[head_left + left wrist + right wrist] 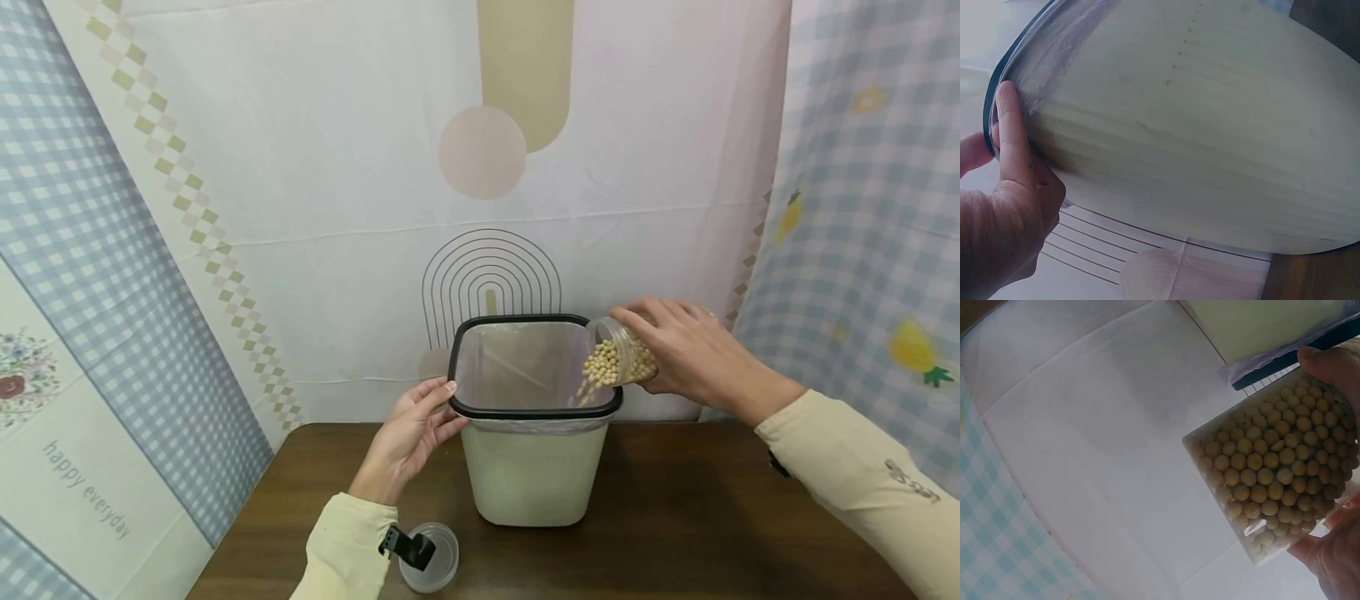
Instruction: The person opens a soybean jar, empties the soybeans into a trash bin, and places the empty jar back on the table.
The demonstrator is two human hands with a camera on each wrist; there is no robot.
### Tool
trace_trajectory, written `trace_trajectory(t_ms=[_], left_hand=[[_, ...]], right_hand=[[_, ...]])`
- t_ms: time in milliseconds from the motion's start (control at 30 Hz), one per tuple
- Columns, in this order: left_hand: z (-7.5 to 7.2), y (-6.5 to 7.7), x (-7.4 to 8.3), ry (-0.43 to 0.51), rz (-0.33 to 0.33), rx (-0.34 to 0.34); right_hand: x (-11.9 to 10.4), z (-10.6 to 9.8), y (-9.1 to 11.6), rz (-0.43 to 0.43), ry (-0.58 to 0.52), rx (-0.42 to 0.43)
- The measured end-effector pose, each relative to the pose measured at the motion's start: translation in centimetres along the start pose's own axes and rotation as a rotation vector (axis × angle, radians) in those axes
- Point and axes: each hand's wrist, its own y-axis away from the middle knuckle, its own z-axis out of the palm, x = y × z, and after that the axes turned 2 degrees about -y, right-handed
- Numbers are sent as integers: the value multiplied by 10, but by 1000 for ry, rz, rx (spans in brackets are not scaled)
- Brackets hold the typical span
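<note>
A pale green trash bin point(534, 475) with a black rim and a clear liner bag point(525, 358) stands on the table. At the rim's left side my left hand point(411, 429) grips the edge, thumb on top and fingers beneath; the left wrist view shows this hand point(1019, 187) against the bin wall point(1197, 125). Over the right side of the opening, my right hand point(686, 354) holds a clear jar point(618, 350) tipped toward the bin. Round yellowish soybeans point(600, 367) spill from its mouth into the bin. Many soybeans point(1272, 456) still fill the jar in the right wrist view.
A clear round lid point(435, 560) lies on the dark wooden table point(675, 517), beside my left wrist and in front of the bin. A printed white cloth point(337, 208) hangs behind, with blue checked cloth point(862, 250) at both sides.
</note>
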Motion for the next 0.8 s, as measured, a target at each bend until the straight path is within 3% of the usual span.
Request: trace_trajectory(t_ms=[800], left_hand=[[-1,1,-1,8,0,6]], right_hand=[[-2,-5,-3,-44,17,10]])
